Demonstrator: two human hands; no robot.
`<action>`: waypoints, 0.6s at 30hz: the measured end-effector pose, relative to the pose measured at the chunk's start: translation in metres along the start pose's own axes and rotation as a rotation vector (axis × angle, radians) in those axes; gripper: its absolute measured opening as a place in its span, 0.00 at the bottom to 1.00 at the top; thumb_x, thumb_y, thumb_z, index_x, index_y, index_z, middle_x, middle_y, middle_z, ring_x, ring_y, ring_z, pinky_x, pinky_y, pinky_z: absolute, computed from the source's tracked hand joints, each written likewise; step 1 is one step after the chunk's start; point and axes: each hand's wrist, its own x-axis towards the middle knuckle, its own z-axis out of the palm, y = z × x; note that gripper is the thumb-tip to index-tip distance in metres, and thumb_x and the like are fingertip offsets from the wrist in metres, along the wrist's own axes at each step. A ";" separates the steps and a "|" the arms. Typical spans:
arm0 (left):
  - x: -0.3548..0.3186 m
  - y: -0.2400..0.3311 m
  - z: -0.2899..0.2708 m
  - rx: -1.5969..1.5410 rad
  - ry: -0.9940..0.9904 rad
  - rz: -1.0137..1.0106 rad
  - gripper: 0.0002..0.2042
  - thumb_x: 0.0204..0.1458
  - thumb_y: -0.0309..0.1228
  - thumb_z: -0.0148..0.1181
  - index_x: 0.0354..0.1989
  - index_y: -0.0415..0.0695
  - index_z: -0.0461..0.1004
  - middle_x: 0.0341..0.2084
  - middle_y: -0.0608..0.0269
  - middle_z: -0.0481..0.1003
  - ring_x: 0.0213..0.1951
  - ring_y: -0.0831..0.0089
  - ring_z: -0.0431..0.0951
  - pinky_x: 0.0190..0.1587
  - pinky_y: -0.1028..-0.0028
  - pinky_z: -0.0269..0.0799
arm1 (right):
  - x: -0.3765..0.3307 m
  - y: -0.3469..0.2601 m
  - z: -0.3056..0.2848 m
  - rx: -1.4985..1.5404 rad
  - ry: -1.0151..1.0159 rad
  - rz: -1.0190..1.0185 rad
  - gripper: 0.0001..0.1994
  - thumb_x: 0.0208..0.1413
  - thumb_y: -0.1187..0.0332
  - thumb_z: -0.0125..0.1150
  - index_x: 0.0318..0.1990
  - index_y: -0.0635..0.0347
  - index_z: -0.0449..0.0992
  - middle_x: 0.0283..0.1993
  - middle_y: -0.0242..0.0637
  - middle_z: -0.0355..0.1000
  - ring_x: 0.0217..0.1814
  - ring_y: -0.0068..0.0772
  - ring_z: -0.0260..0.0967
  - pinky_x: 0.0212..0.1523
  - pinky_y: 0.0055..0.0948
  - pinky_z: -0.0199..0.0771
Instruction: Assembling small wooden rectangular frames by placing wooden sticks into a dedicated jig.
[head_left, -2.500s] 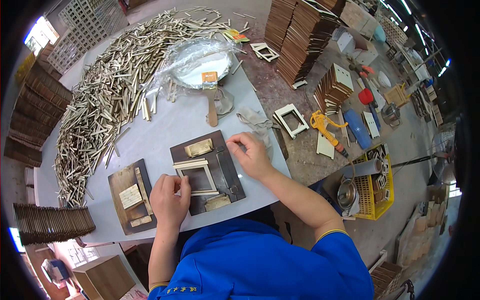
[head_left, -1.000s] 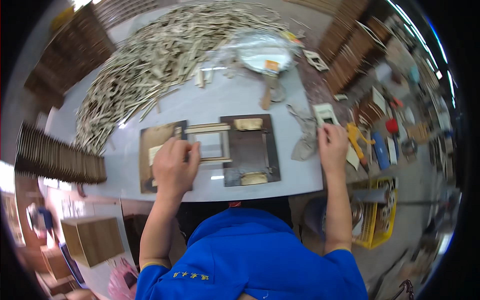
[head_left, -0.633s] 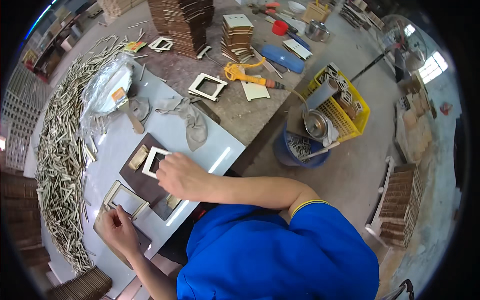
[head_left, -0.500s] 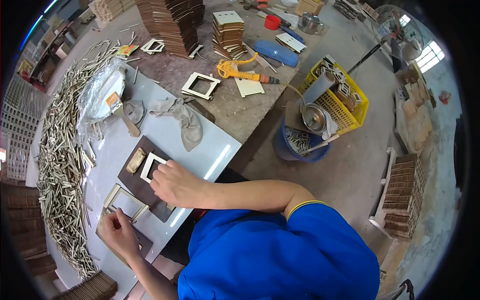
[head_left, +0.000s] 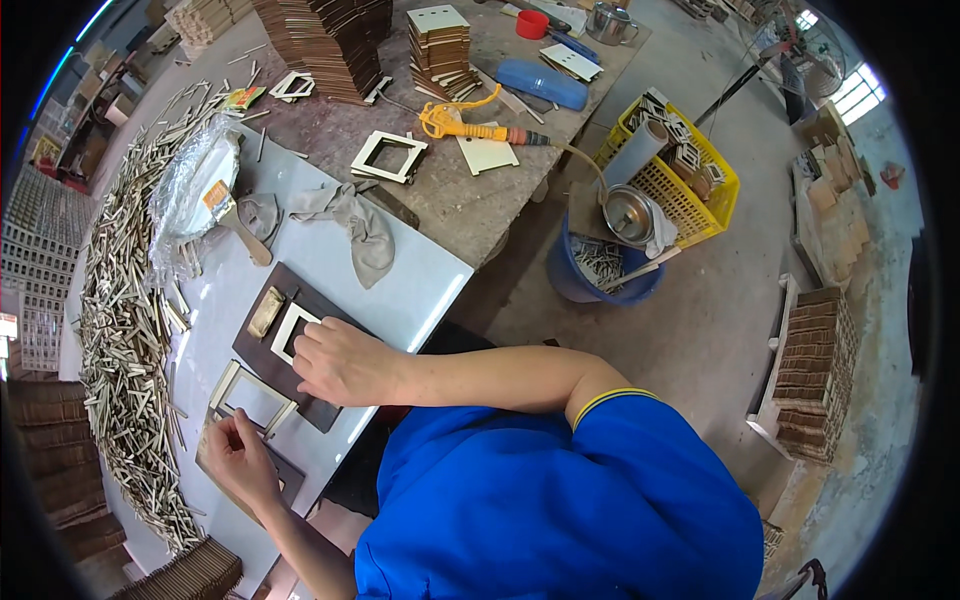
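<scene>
My right hand [head_left: 345, 365] is over a dark brown board [head_left: 262, 345], its fingers curled down beside a small white rectangular frame [head_left: 293, 333]. Its fingertips are hidden beneath the hand, so what they grip does not show. Left of it, my left hand [head_left: 240, 462] has thumb and forefinger drawn together at the near edge of a larger cream frame [head_left: 232, 382]. Anything between those fingers is too small to make out. A tan block [head_left: 265, 312] lies on the board beyond the white frame. Another dark piece [head_left: 290, 478] lies partly behind my left hand.
A long heap of thin strips [head_left: 125, 370] runs along the left. Beyond the board lie a grey cloth [head_left: 370, 250] and a brush [head_left: 240, 225] on a plastic-wrapped tray [head_left: 190, 200]. A yellow air gun [head_left: 455, 122] and stacked panels [head_left: 440, 55] are farther back; a blue bucket [head_left: 575, 275] stands right.
The whole view has shifted slightly. My right hand has slid a little nearer to me along the board, past the white frame. My left hand stays by the cream frame.
</scene>
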 end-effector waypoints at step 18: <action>-0.013 0.044 -0.014 0.190 0.262 0.201 0.10 0.51 0.26 0.70 0.25 0.47 0.73 0.20 0.66 0.68 0.20 0.67 0.67 0.24 0.69 0.63 | 0.007 -0.008 -0.004 0.013 -0.112 -0.023 0.11 0.48 0.71 0.70 0.38 0.55 0.75 0.36 0.36 0.67 0.39 0.41 0.65 0.45 0.38 0.69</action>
